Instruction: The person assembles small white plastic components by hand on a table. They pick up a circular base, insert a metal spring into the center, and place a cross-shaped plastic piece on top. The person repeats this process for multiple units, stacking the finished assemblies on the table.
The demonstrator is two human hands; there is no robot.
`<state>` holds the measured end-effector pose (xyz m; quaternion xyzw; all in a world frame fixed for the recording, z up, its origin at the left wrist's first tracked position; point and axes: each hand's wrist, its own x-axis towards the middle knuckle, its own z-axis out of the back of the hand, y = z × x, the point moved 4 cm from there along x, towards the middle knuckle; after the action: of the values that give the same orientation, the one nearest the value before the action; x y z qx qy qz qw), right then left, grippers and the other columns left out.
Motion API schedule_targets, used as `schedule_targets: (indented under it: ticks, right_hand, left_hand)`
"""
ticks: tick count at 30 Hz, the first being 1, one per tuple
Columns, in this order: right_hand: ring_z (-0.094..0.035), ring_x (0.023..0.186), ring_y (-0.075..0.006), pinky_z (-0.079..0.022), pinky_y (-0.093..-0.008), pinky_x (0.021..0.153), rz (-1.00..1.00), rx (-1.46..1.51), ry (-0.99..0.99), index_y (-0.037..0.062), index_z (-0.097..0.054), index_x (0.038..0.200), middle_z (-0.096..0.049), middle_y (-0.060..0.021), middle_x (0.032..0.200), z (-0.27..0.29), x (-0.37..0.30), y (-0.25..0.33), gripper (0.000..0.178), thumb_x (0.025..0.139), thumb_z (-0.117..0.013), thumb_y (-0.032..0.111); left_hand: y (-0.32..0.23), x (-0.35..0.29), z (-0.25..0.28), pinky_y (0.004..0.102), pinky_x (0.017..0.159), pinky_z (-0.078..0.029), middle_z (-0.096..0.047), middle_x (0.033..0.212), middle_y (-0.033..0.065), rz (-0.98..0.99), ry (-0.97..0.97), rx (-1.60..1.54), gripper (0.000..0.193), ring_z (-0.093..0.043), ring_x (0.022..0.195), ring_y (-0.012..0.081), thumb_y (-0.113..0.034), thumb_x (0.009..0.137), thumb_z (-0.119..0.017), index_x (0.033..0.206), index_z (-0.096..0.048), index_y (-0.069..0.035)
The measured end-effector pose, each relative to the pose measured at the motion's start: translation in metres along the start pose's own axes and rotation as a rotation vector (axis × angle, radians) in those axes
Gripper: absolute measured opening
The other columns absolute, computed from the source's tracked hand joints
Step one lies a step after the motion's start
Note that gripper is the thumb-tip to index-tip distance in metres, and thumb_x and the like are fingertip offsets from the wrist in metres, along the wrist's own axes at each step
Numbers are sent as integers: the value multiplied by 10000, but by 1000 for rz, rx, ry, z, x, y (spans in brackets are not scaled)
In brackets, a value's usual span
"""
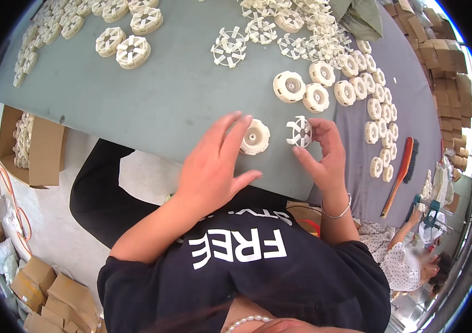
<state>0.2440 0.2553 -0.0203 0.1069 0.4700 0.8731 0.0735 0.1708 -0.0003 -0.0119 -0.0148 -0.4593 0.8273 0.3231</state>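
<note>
My left hand [211, 164] is beside a round cream plastic housing [255, 139] near the table's front edge. Its fingers and thumb are spread around the housing's left side, and the fingertips overlap its edge; whether they touch it I cannot tell. The housing lies with its hollow face and central hub upward. To its right, my right hand [327, 158] pinches a white spoked plastic ring [299, 133] between thumb and fingers, tilted on edge. Just beyond, several like housings [289, 86] lie on the table.
Loose spoked rings [229, 48] are heaped at the far middle. Finished-looking wheels [133, 52] stand far left, and rows of housings [377, 111] run along the right. A wooden brush [400, 176] lies at right. A carton [45, 155] stands below the left edge; another person [400, 261] sits at lower right.
</note>
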Motion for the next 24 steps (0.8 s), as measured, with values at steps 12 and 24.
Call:
schedule_targets:
  ticks: [12, 24]
  right_hand:
    - [-678, 961, -239, -582, -355, 842, 90, -248, 208, 61, -692, 1276, -671, -102, 1228, 22, 23, 11, 554, 765, -900, 111]
    - [-726, 974, -348, -571, -418, 896, 136, -583, -278, 65, -777, 1207, -774, -164, 1093, 175, 288, -84, 254, 1033, -612, 149]
  left_hand:
    - [73, 122, 6, 449, 963, -559, -594, 1349, 184, -37, -129, 380, 647, -638, 1170, 372, -198, 864, -872, 1419, -583, -32]
    - [-99, 172, 100, 336, 793, -573, -703, 1230, 123, -320, 216, -1071, 251, -698, 979, 224, -157, 1048, -652, 1207, -736, 17]
